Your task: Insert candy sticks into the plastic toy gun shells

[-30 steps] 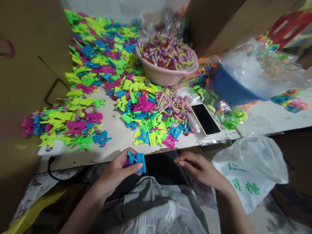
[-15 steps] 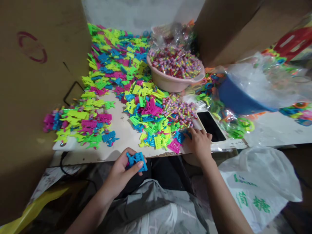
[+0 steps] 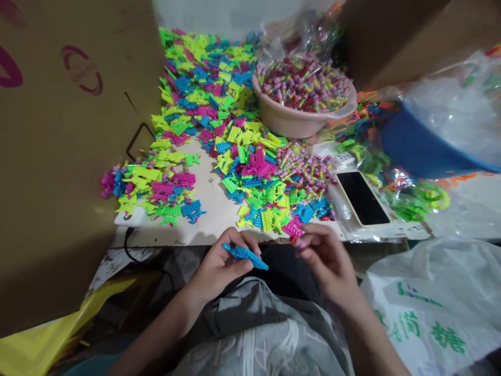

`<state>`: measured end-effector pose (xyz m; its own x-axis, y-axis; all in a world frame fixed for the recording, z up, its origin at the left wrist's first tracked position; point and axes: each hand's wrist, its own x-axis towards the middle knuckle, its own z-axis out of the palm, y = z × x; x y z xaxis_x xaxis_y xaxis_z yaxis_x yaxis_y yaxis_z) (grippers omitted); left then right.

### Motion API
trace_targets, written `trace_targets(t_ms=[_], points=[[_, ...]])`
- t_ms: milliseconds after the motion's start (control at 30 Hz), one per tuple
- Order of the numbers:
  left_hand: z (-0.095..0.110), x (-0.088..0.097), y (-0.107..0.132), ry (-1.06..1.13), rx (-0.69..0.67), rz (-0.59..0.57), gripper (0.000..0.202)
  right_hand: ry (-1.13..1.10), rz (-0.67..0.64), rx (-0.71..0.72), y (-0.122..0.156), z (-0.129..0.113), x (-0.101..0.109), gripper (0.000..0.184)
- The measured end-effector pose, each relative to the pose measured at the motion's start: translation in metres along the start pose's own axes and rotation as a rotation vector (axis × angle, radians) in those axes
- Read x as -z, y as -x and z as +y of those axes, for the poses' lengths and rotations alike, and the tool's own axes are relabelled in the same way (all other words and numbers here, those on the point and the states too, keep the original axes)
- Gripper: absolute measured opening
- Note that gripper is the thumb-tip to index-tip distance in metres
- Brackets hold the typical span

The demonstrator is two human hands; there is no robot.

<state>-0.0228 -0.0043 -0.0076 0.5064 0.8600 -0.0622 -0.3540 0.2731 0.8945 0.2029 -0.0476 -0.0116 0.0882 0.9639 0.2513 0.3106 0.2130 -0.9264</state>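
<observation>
My left hand (image 3: pixel 225 261) pinches a blue plastic toy piece (image 3: pixel 247 255) between thumb and fingers, over my lap at the table's front edge. The piece is now seen nearly edge-on. To its right, my right hand (image 3: pixel 326 256) is closed on a small wrapped candy (image 3: pixel 298 242), red and pink, held at the fingertips. Just beyond those fingertips a pink plastic piece (image 3: pixel 291 227) lies at the front of a mixed pile of toy pieces (image 3: pixel 256 193). Several loose wrapped candies (image 3: pixel 309 169) lie behind that pile.
A pink basin (image 3: pixel 279 115) full of wrapped candies stands at the back. Right of the pile lie a phone (image 3: pixel 363 198) and a blue basin (image 3: pixel 422 143) with clear plastic bags. At left, more toy pieces (image 3: pixel 160 190) sit beside a tall cardboard box (image 3: pixel 78 156).
My right hand has left the pile's right front and come back toward my left hand with a wrapped candy. My left hand has tilted the blue toy piece. The whole view has shifted slightly.
</observation>
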Motion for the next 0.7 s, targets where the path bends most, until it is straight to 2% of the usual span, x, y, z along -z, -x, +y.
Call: trace_targets(t_ms=[67,133,233,400,700], points=[[0.000,0.000,0.001,-0.033,0.041,-0.005,0.035,-0.065,-0.218,0.001,0.008,-0.016,-0.013,0.017],[0.001,0.000,0.003,-0.083,0.083,0.025,0.037,-0.120,-0.292,-0.022,0.011,-0.024,-0.021,0.017],[0.001,-0.001,0.005,-0.125,0.173,0.097,0.041,-0.183,-0.270,-0.069,0.012,-0.022,-0.027,0.017],[0.002,-0.004,0.005,-0.110,0.279,0.167,0.047,-0.143,-0.226,-0.038,0.017,-0.012,-0.031,0.015],[0.001,-0.005,0.005,-0.078,0.295,0.135,0.043,-0.145,-0.206,-0.034,0.020,-0.008,-0.035,0.014]])
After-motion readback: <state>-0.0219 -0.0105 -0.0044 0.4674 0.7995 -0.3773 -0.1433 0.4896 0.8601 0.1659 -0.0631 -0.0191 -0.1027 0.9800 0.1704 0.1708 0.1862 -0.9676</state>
